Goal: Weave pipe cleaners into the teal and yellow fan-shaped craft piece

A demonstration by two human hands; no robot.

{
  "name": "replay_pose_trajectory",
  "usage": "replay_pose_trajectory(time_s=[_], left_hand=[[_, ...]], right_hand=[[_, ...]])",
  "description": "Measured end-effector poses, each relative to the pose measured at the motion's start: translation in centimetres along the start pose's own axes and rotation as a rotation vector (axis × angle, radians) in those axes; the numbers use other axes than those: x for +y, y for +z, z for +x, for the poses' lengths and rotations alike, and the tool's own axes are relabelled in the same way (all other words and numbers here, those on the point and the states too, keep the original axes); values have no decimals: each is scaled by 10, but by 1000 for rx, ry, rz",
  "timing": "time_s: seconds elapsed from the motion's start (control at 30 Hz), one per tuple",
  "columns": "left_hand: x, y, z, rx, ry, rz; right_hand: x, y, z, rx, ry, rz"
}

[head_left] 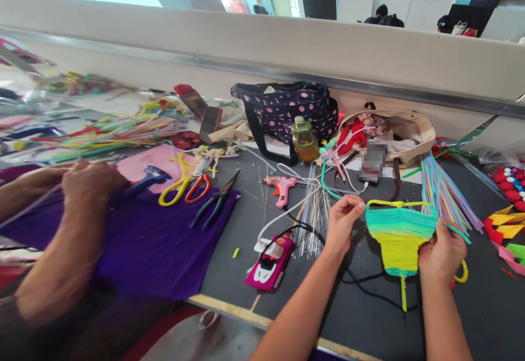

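Note:
A tapering piece of wound pipe cleaners (397, 245), teal at the top, yellow below and teal at its narrow end, hangs between both hands above the table. A yellow strip crosses its top and a yellow stem sticks out underneath. My left hand (343, 223) pinches a teal pipe cleaner (324, 178) at the upper left corner; its loose length curves up and away. My right hand (443, 252) grips the right edge between thumb and fingers, and a teal end (459, 233) pokes out past it. The right fingertips are partly hidden behind the piece.
On the dark table (223, 265) lie a pink glue gun (283, 186), a magenta car-shaped power strip (270, 265), wires (315, 213), pliers (217, 199) and scissors (199, 180). Behind stand a bottle (304, 139) and bags (287, 106). A co-worker's hands (88, 180) are at left.

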State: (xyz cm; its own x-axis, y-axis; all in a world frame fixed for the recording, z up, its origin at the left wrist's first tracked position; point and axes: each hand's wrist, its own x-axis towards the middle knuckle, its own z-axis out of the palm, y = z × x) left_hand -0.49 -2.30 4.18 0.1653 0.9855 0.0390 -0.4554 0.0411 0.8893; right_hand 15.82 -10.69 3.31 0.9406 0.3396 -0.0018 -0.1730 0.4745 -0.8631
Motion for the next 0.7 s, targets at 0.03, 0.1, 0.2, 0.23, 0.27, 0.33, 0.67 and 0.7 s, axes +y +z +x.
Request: replay_pose_trajectory(time_s=[0.03,0.1,0.2,0.23,0.27,0.33,0.67,0.7], left_hand=[[-1,-1,1,13,-27,-28],[-3,-2,1,30,-85,-71],[-3,-2,1,33,-154,-117],[-2,-2,1,29,-173,-134],[-2,-2,1,26,-192,-150],[0,-2,1,21,-230,-182],[-1,-7,3,-143,-470,-364],[-1,-8,3,-167,-519,-388]], right_hand=[[0,0,-1,-1,11,6],[-1,1,-2,-3,25,14],[-1,0,-2,-7,28,20],[0,0,-2,-6,28,20],[0,0,-1,-7,32,17],[2,-1,0,-13,49,12],[7,-4,3,-32,123,18],[7,-4,3,-36,115,13]])
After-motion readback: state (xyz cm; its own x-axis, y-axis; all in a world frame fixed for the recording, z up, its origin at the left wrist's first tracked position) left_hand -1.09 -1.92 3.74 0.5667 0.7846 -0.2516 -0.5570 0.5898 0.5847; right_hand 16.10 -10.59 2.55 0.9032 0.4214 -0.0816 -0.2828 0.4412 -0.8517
